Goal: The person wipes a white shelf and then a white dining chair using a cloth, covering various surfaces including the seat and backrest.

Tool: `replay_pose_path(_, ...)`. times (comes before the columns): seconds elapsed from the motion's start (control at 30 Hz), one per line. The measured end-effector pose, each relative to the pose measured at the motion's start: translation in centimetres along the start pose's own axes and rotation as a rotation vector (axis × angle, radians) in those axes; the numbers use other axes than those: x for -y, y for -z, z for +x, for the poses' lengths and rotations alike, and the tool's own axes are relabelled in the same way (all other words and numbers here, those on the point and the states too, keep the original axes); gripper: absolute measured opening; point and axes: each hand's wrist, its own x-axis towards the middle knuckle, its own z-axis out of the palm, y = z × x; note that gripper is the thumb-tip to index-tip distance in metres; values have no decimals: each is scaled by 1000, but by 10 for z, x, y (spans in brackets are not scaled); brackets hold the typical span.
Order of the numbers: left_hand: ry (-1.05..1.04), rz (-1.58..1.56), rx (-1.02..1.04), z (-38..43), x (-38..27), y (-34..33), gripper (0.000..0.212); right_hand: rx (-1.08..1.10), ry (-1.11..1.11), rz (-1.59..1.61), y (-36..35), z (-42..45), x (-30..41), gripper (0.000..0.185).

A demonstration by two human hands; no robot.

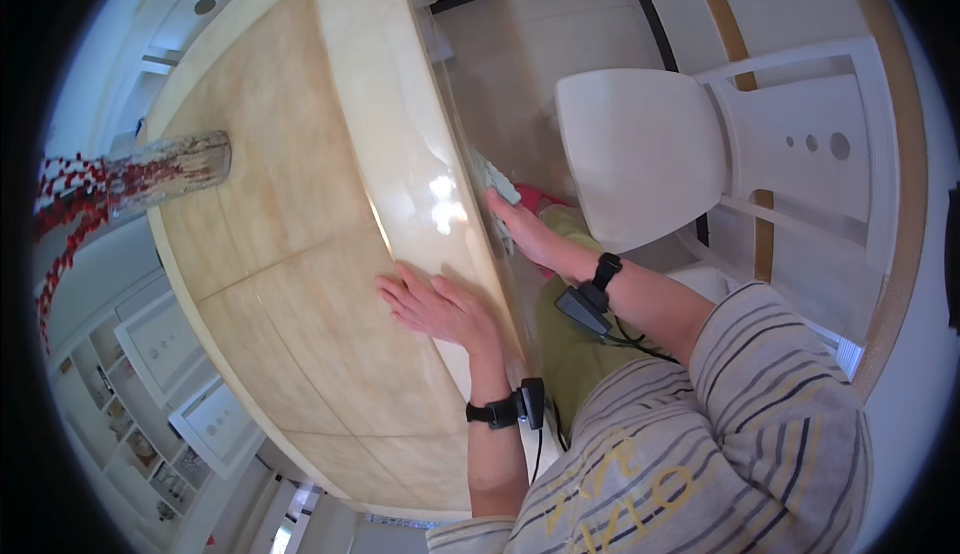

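Observation:
My left hand (439, 306) lies on the glossy top of a beige stone-look table (300, 231), its fingers reaching inward from the border and nothing in its grasp. Beyond the table's edge, my right hand (525, 228) presses a pale green cloth (496, 179) against the side of the table. Part of that cloth is hidden behind the hand and the edge. Both wrists wear black straps with small black devices and cables.
A white chair (645, 156) stands on the right beside my right arm. A glass vase (176, 168) with red-berried branches stands at the table's far side. White chairs (217, 423) and a shelf unit (127, 426) are beyond it.

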Motion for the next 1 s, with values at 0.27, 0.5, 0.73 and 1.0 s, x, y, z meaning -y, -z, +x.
replay_pose_path(0.27, 20, 17, 2, -5, 6, -2, 52, -152, -17, -12, -27, -89, -47, 82)
replay_pose_path(0.5, 9, 8, -8, -10, 10, -2, 51, -374, 693, -418, -46, -85, -30, 58)
replay_pose_path(0.73, -4, -17, -88, -12, 6, 1, 52, -243, 650, -606, -57, -98, -40, 69)
replay_pose_path(1.0, 6, -65, -70, -12, 5, -1, 51, -316, 720, -702, -57, -58, 0, 70)
